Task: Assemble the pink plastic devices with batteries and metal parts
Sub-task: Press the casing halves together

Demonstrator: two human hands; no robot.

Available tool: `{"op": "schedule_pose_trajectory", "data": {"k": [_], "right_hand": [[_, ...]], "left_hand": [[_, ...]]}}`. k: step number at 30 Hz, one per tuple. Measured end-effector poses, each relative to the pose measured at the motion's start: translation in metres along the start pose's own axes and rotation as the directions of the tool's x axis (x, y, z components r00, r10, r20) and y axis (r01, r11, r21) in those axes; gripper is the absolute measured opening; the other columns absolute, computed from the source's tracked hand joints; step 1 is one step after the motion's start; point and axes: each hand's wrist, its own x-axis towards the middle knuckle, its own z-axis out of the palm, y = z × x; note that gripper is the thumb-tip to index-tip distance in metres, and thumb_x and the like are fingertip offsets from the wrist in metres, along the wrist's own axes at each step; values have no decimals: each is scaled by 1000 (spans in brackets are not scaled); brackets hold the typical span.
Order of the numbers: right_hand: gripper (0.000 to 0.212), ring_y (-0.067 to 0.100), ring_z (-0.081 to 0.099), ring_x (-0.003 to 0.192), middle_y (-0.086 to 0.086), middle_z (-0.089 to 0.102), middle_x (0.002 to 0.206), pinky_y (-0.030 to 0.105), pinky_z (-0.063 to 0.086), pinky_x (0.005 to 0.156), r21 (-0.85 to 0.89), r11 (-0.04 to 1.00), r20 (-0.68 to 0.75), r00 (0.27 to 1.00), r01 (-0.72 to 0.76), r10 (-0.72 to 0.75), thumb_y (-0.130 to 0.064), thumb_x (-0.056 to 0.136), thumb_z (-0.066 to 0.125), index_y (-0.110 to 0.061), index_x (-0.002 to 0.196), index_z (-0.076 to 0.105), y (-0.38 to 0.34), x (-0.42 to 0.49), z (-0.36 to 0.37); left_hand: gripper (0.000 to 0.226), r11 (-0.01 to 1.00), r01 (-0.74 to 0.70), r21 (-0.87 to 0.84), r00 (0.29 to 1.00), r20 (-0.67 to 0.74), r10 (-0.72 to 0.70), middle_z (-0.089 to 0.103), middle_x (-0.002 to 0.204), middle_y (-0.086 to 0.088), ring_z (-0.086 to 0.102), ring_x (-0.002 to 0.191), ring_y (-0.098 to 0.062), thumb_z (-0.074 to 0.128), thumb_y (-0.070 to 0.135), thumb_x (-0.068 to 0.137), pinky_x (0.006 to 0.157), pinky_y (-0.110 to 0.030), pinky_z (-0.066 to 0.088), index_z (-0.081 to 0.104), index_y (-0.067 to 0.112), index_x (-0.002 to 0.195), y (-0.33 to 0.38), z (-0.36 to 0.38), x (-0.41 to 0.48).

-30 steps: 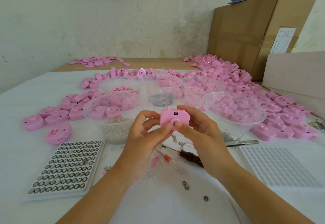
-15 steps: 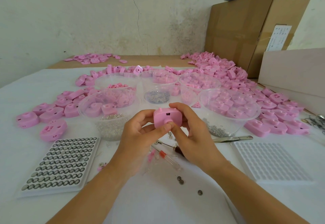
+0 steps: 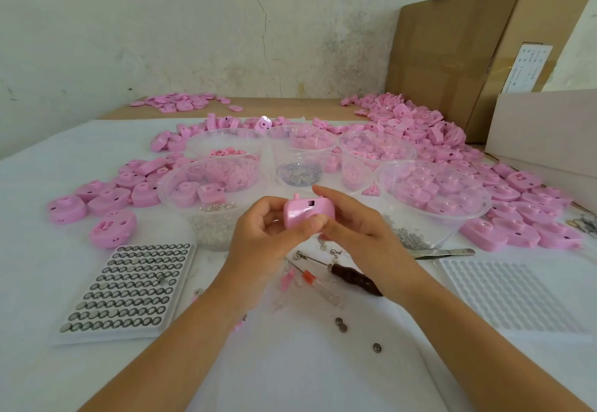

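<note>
Both hands hold one closed pink device [image 3: 305, 212] above the middle of the desk [image 3: 290, 373]. The left hand [image 3: 261, 243] has its fingers curled under it and its thumb on the front, while the right hand [image 3: 358, 233] wraps the far side. This unit looks nearly finished. With the battery tray [image 3: 129, 285] by the left edge mostly full and pink shells [image 3: 529, 208] heaped along the right edge, most of the work remains.

Head view, single wide-angle | worn above near edge of white table [image 3: 48, 185] | faces forward and down across table toward cracked wall [image 3: 129, 23] behind it | close to table's near half
</note>
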Motion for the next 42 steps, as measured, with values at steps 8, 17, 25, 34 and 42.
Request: {"op": "schedule_pose_trajectory", "data": {"k": [8, 17, 25, 34, 42], "right_hand": [[19, 5, 53, 68, -9, 56, 78, 17, 45, 66, -525, 845, -33, 989, 108, -147, -12, 88, 59, -31, 86, 60, 0, -1, -18], [10, -1, 40, 62, -13, 42, 68, 22, 35, 60, -793, 591, 201, 979, 146, 29, -30, 82, 64, -32, 86, 73, 6, -7, -22], [38, 16, 41, 119, -8, 46, 134, 32, 37, 93, -826, 485, 295, 954, 286, -59, -23, 97, 39, -36, 132, 49, 27, -3, 3], [19, 14, 45, 92, -10, 59, 104, 25, 34, 75, -850, 462, 221, 968, 251, -120, -33, 90, 51, -28, 97, 68, 25, 1, 4], [6, 7, 52, 76, -11, 57, 80, 17, 41, 69, -655, 749, 35, 994, 99, -101, -17, 87, 61, -13, 89, 65, 18, 0, 1]], "left_hand": [[18, 996, -87, 2, 993, -83, 87, 74, 83, 6, 71, 78, -12, 69, 4, 79, 62, -18, 54, 67, 19, 90, -2, -3, 5], [26, 965, -201, 167, 979, 18, 201, 68, 83, 24, 68, 61, -9, 56, 16, 91, 58, -13, 50, 56, 38, 103, -3, -1, -1], [23, 964, -232, 127, 972, -2, 235, 68, 80, 21, 65, 59, -4, 53, 15, 93, 56, -10, 47, 58, 37, 98, 4, 0, -1], [27, 987, -162, -25, 986, -49, 160, 65, 87, -8, 71, 77, -15, 81, 44, 54, 57, -26, 56, 71, 33, 76, 8, 0, -1], [38, 994, 17, -112, 1000, -18, -19, 69, 80, -2, 70, 74, -22, 60, 60, 62, 51, -29, 55, 67, 23, 70, 8, 1, -4]]}}
